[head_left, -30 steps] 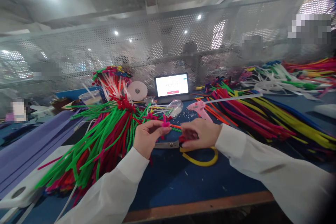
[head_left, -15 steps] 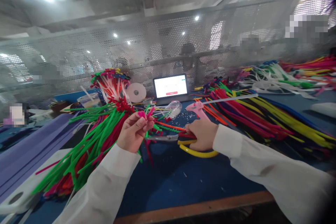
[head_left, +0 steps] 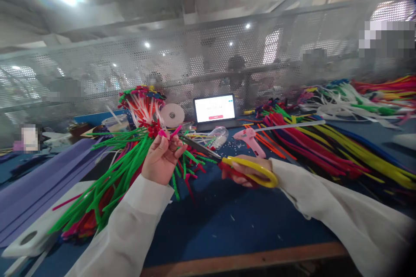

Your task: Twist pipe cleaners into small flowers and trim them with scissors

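Between thumb and fingers, my left hand point(head_left: 160, 158) pinches a bent pink pipe cleaner point(head_left: 175, 132) whose end sticks up to the right. My right hand point(head_left: 242, 171) grips a pair of scissors point(head_left: 250, 168) with yellow and red handles. The scissor blades point left and reach close to the pink piece; whether they touch it I cannot tell. Just below and left of my left hand lies a bundle of green pipe cleaners point(head_left: 120, 181). Behind my right hand rests a pink glue gun point(head_left: 248, 138) with a long glue stick in its back.
A lit tablet point(head_left: 214, 108) stands at the back beside a white ribbon spool point(head_left: 172, 115). A clear plastic bottle point(head_left: 218, 137) lies before it. Red and yellow pipe cleaners point(head_left: 312, 147) spread across the right. Purple sheets point(head_left: 48, 177) lie left, below a drink cup point(head_left: 115, 123).
My right hand has picked the scissors up off the table and brought the blades toward the pink pipe cleaner. My left hand keeps its pinch. The view has shifted slightly.
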Available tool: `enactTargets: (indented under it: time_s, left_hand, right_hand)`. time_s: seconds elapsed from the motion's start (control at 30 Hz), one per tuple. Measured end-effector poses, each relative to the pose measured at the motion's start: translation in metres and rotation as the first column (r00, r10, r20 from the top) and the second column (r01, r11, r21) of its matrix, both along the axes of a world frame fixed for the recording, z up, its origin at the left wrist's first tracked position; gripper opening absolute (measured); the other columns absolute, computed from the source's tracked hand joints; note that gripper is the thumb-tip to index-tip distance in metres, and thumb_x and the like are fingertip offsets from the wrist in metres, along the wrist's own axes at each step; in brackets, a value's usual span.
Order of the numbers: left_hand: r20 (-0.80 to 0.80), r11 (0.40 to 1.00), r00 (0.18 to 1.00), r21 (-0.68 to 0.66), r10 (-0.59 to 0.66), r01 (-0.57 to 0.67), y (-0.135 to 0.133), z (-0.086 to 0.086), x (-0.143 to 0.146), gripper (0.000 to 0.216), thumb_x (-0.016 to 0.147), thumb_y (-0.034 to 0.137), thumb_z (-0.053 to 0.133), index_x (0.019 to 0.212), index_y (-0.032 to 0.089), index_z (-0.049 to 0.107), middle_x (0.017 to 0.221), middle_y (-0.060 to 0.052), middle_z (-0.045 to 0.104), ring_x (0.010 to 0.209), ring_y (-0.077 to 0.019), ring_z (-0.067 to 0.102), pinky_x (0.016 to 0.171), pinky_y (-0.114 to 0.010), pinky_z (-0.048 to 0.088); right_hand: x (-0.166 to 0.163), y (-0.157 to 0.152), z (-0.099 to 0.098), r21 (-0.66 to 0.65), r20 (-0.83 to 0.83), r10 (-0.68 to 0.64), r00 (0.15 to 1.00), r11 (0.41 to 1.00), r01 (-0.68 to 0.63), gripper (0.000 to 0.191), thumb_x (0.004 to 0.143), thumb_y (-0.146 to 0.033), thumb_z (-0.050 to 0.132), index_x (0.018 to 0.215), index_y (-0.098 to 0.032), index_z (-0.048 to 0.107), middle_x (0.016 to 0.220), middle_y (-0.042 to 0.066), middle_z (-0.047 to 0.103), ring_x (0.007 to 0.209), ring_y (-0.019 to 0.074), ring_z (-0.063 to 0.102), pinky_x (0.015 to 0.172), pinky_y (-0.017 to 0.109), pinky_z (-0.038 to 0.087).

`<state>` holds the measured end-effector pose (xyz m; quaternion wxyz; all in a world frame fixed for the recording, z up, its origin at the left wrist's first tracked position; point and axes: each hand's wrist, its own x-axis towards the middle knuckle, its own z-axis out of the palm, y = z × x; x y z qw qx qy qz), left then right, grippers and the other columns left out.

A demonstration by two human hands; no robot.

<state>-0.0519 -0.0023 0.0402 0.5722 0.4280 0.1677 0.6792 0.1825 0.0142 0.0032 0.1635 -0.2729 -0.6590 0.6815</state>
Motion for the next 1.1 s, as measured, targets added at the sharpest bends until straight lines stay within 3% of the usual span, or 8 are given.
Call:
enactTargets:
  time_s: [0.1, 0.2, 0.4, 0.6, 0.77, 0.9, 1.1]
  left_hand:
    - [-0.006, 1.0, 1.0, 0.01, 0.002, -0.002, 0.001, -0.001, -0.001, 0.01, 0.066, 0.022, 0.061, 0.072, 0.017, 0.055, 0.07, 0.001, 0.059, 0.068, -0.0101, 0.058, 0.068, -0.026, 0.051]
    - [-0.024, 1.0, 1.0, -0.008, -0.015, 0.015, 0.002, -0.005, 0.002, 0.01, 0.067, 0.021, 0.061, 0.072, 0.017, 0.054, 0.07, 0.001, 0.059, 0.073, -0.012, 0.059, 0.07, -0.027, 0.05]
    - [-0.065, 0.999, 0.997, -0.041, -0.038, 0.035, 0.002, -0.012, 0.01, 0.012, 0.066, 0.021, 0.062, 0.075, 0.017, 0.055, 0.069, 0.0, 0.061, 0.078, -0.016, 0.061, 0.074, -0.028, 0.049]
    - [-0.018, 0.998, 1.0, -0.056, 0.018, -0.019, 0.004, -0.011, 0.006, 0.012, 0.066, 0.022, 0.062, 0.075, 0.017, 0.055, 0.072, 0.0, 0.063, 0.084, -0.0172, 0.06, 0.077, -0.029, 0.048]
    - [-0.022, 0.995, 1.0, -0.097, 0.011, -0.013, 0.005, -0.012, 0.008, 0.01, 0.066, 0.02, 0.061, 0.073, 0.015, 0.056, 0.069, -0.002, 0.064, 0.074, -0.0162, 0.062, 0.071, -0.027, 0.051]
    - [-0.051, 0.994, 0.998, -0.106, -0.044, 0.038, 0.003, -0.014, 0.011, 0.009, 0.066, 0.017, 0.061, 0.071, 0.014, 0.055, 0.066, -0.004, 0.064, 0.071, -0.0164, 0.063, 0.069, -0.027, 0.051]
    - [-0.059, 0.993, 0.997, -0.109, -0.045, 0.039, 0.003, -0.016, 0.013, 0.011, 0.064, 0.017, 0.062, 0.072, 0.013, 0.056, 0.066, -0.004, 0.065, 0.072, -0.0175, 0.063, 0.07, -0.027, 0.05]
  right_hand:
    - [0.001, -0.001, -0.004, -0.093, -0.118, 0.022, 0.993, 0.995, -0.033, 0.056, 0.066, -0.065, 0.041, 0.089, -0.014, 0.048, 0.06, -0.004, 0.038, 0.045, 0.0039, 0.036, 0.036, 0.017, 0.038]
    - [-0.002, -0.005, -0.006, -0.09, -0.164, 0.053, 0.985, 0.994, -0.068, 0.057, 0.067, -0.066, 0.037, 0.089, -0.015, 0.047, 0.064, -0.003, 0.037, 0.048, 0.0045, 0.039, 0.038, 0.018, 0.042]
    - [-0.008, -0.023, 0.001, 0.078, -0.147, 0.018, 0.989, 0.997, -0.006, 0.055, 0.067, -0.065, 0.038, 0.093, -0.017, 0.047, 0.064, -0.004, 0.035, 0.045, 0.0026, 0.034, 0.036, 0.014, 0.04]
    - [-0.008, -0.022, -0.001, 0.121, -0.168, 0.033, 0.985, 0.993, -0.013, 0.059, 0.068, -0.066, 0.033, 0.094, -0.015, 0.044, 0.065, -0.003, 0.036, 0.046, 0.0038, 0.036, 0.037, 0.017, 0.043]
    - [-0.008, -0.021, -0.007, 0.177, -0.152, 0.067, 0.986, 0.983, -0.04, 0.057, 0.07, -0.064, 0.035, 0.1, -0.015, 0.043, 0.069, -0.002, 0.036, 0.049, 0.0035, 0.036, 0.041, 0.017, 0.044]
    - [-0.01, -0.021, -0.011, 0.185, -0.168, 0.069, 0.983, 0.982, -0.037, 0.061, 0.067, -0.067, 0.034, 0.096, -0.014, 0.042, 0.066, -0.003, 0.036, 0.047, 0.0036, 0.036, 0.037, 0.016, 0.042]
    - [-0.016, -0.025, -0.009, 0.108, -0.077, -0.042, 0.996, 0.993, 0.05, 0.057, 0.063, -0.068, 0.039, 0.084, -0.015, 0.043, 0.054, -0.006, 0.033, 0.037, 0.003, 0.032, 0.03, 0.016, 0.038]
